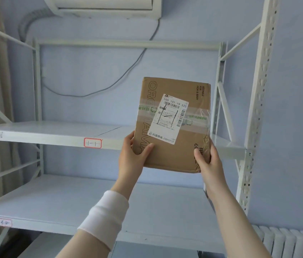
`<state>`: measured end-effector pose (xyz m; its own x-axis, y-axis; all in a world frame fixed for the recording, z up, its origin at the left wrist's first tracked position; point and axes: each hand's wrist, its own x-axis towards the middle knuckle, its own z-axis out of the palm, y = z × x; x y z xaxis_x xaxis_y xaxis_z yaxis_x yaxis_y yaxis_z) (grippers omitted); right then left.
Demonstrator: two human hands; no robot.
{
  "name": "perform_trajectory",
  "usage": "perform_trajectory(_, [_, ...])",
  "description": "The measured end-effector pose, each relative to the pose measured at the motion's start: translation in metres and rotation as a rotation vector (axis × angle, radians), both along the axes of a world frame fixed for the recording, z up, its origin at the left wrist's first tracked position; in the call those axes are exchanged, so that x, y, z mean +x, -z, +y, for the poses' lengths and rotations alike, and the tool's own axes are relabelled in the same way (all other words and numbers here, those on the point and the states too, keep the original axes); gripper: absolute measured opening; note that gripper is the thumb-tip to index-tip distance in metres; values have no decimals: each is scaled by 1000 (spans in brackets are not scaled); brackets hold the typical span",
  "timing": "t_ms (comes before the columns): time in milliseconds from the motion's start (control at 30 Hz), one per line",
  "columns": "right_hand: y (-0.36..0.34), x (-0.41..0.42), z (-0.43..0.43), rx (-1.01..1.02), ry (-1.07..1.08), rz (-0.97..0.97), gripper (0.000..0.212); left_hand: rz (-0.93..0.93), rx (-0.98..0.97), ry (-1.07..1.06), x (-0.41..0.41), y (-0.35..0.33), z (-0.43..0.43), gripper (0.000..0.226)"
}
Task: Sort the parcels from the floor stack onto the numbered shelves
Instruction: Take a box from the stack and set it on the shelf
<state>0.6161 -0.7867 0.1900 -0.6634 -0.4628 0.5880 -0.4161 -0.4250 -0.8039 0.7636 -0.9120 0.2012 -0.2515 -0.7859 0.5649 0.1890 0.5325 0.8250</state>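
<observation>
Left hand (134, 155) and right hand (205, 157) fingers grip 1 parcel (173, 125) in front of the tagged shelf (35, 135); not yet shelved, sorting seemingly early

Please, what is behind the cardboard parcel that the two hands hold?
Behind the parcel run the upper shelf and the blue wall. The parcel covers that stretch of shelf, so anything lying there cannot be seen.

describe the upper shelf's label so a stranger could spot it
Start at the white metal shelving rack against the blue wall. Follow the front edge of its upper shelf to the red-bordered label. Unlike the lower label at far left, it sits mid-edge.
</observation>
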Motion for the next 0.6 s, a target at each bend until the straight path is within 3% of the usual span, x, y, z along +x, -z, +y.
perform_trajectory(300, [-31,-58,-56,-20,86,44,54,-44,-93,56,-63,-28,-79,78])
perform_trajectory(600, [-50,-150,-103,75,119,128,51,-29,-124,79,-147,-44,-134,67])
